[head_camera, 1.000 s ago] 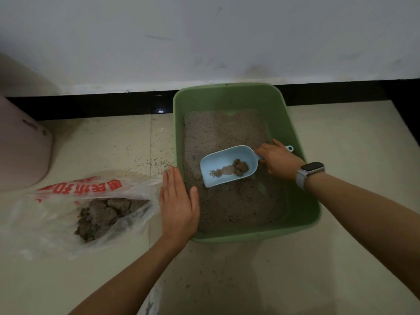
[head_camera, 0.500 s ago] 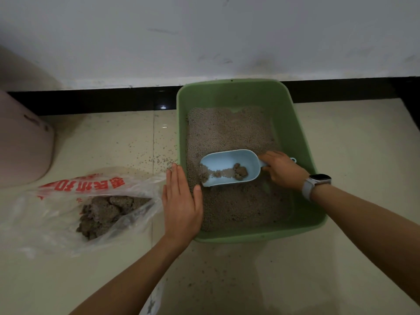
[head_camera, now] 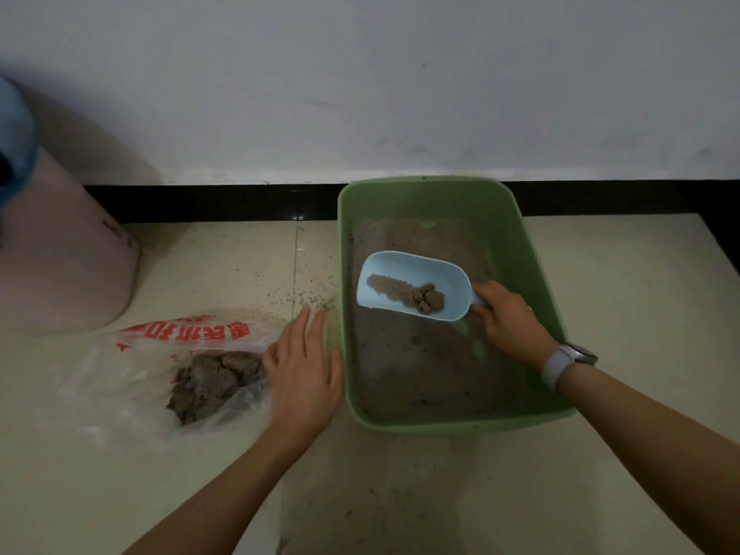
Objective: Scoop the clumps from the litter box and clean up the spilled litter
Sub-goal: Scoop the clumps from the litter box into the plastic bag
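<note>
I see the green litter box (head_camera: 532, 282) right of centre, its far end against the black skirting. Grey litter covers the btm. R hand (head_camera: 508, 322) sits inside the box w/ fingers curled round the handle of the pale blue scoop (head_camera: 414, 284), which is held up over the litter, open end pointing to frame left. In the scoop: a brown clump (head_camera: 430, 300) near the handle end plus a streak of loose grains. Grey watch (head_camera: 568, 362) on that wrist.

L hand (head_camera: 304, 372) is flat, fingers straight & close together, thumb out toward the box's left wall; can't tell if it touches the wall or the floor. Just left of it lies a clear plastic bag (head_camera: 132, 378) w/ red print, holding a pile of dark clumps (head_camera: 212, 380). Spilled litter (head_camera: 292, 298) dots the cream floor tiles above the L hand, beside the box. Pink bin (head_camera: 60, 258) at left edge of frame.
</note>
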Tool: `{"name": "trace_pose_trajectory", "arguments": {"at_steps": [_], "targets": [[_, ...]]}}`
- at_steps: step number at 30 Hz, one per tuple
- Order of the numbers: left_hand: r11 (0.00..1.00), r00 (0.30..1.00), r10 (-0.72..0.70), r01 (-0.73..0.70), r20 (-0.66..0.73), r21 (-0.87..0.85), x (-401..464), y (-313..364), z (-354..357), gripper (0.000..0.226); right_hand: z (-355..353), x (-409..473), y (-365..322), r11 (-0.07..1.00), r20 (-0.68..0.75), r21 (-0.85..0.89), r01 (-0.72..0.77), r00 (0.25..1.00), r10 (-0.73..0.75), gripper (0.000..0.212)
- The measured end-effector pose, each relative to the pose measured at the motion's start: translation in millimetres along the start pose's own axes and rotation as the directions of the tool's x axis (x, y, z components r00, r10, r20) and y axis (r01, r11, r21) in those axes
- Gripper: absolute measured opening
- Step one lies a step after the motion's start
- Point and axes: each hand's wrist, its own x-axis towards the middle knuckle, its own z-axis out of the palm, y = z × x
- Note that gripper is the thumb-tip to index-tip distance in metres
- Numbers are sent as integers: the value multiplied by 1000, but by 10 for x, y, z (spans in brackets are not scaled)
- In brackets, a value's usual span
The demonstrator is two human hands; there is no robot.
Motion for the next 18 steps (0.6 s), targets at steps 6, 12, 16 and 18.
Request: {"name": "trace_pose_trajectory", "arguments": {"at_steps": [6, 12, 16, 18], "targets": [[961, 942, -273, 277, -197, -8, -8, -657, -484, 58, -70, 141, -664, 975, 30, -81, 207, 978, -205, 30], [864, 828, -475, 503, -297, 19, -177, -1335, -850, 57, 248, 181, -1459, 904, 217, -128, 409, 901, -376, 27], [716, 702, -697, 693, -145, -87, -189, -1678, -1061, 74, 406, 223, -1844, 817, 365, -252, 518, 833, -415, 31], [642, 663, -748, 712, -30, -283, -142, -1806, -1172, 70, 464, 238, -2018, 765, 399, -316, 560, 811, -429, 33]]}}
